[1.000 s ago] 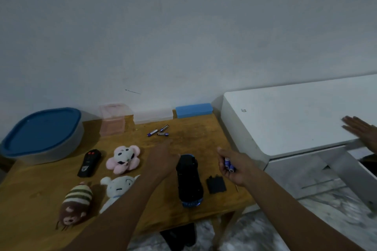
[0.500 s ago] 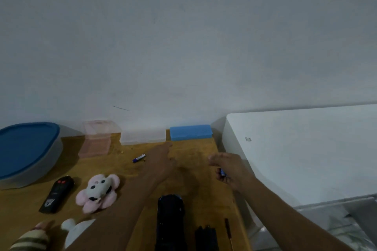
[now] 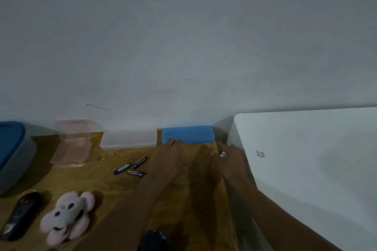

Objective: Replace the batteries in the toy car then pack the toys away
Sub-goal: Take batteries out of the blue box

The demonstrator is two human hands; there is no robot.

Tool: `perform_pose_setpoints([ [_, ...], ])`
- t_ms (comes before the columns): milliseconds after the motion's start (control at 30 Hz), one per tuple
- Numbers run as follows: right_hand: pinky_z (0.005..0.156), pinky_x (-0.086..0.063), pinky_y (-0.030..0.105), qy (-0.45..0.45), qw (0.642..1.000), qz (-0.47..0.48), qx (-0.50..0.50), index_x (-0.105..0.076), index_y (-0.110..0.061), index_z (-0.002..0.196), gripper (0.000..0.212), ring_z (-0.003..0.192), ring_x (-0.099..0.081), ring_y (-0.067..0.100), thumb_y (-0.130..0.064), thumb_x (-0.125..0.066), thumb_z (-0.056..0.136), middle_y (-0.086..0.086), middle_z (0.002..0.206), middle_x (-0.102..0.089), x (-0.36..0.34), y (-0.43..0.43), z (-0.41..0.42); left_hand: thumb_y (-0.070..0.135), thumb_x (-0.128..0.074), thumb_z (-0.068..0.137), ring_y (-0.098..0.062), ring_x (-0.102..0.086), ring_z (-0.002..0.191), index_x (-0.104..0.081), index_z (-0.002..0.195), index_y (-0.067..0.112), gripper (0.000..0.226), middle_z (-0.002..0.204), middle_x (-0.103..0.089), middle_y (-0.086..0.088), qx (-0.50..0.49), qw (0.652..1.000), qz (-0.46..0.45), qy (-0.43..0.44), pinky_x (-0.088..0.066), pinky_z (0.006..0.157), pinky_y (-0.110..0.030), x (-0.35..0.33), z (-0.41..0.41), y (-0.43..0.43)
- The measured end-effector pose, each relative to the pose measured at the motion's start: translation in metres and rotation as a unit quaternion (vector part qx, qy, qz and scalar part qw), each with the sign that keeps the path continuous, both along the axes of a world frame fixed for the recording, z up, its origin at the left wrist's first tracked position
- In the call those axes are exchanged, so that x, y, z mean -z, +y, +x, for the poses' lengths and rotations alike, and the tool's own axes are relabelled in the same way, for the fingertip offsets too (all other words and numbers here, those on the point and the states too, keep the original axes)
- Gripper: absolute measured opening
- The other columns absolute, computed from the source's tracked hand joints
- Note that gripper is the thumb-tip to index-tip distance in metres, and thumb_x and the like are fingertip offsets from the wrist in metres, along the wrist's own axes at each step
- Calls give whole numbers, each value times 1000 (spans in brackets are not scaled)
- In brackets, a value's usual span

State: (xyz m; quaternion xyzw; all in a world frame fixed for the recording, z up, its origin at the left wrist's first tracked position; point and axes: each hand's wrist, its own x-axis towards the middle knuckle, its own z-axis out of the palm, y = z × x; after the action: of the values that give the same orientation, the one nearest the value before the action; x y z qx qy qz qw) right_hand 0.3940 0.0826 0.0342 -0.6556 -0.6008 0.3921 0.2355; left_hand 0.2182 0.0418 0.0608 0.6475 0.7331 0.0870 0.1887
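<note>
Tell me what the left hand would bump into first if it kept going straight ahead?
Most likely the blue box against the wall: the left hand has its fingertips right at its front edge, contact unclear.

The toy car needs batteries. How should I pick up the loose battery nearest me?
Pinch the nearest battery across its middle, from above. It lies flat on the table and seems slightly apart from the other two batteries, so both long sides are free.
</note>
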Motion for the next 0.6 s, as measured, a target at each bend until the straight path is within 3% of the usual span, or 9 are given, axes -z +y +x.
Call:
perform_pose_setpoints([
  [67,80,-44,22,-8,1000,-8,28,-61,-22,98,8,81,-55,9,-25,-62,91,-8,89,-55,7,14,-2,10,-52,96,-22,-40,134,-30,148,12,56,150,-36,-7,14,1000,-9,11,-33,109,-28,5,2,17],
  [133,77,-41,20,-23,999,-8,39,-59,-19,97,10,78,-49,5,-26,-61,92,-10,86,-51,15,27,-7,11,-52,96,-23,-34,138,-26,149,10,59,153,-32,-8,22,999,-15,17,-28,112,-30,11,3,34],
  [267,64,-41,13,-12,1000,-2,28,-63,-17,99,12,85,-59,12,-21,-64,89,-6,87,-60,31,50,-9,8,-47,97,-25,-21,144,-17,151,7,62,158,-20,-10,40,998,-35,44,-18,116,-29,19,2,64],
  [433,80,-52,29,28,998,-4,51,-66,-12,110,26,94,-64,18,-19,-69,85,4,104,-70,45,57,-16,11,-46,98,-31,-29,137,-22,149,8,58,149,-29,-14,79,986,-67,127,-34,112,-40,24,2,88],
  [500,78,-53,30,40,997,2,63,-68,-11,108,26,92,-65,20,-22,-71,84,5,100,-71,48,57,-18,7,-44,98,-34,-33,132,-25,147,4,53,144,-34,-18,109,974,-68,184,-39,107,-43,23,5,91],
  [600,65,-50,19,48,996,11,71,-69,-10,101,21,84,-66,17,-23,-71,84,6,94,-72,52,59,-19,-2,-42,95,-42,-42,126,-24,144,-7,53,140,-37,-30,162,947,-60,271,-41,103,-45,21,12,95],
])
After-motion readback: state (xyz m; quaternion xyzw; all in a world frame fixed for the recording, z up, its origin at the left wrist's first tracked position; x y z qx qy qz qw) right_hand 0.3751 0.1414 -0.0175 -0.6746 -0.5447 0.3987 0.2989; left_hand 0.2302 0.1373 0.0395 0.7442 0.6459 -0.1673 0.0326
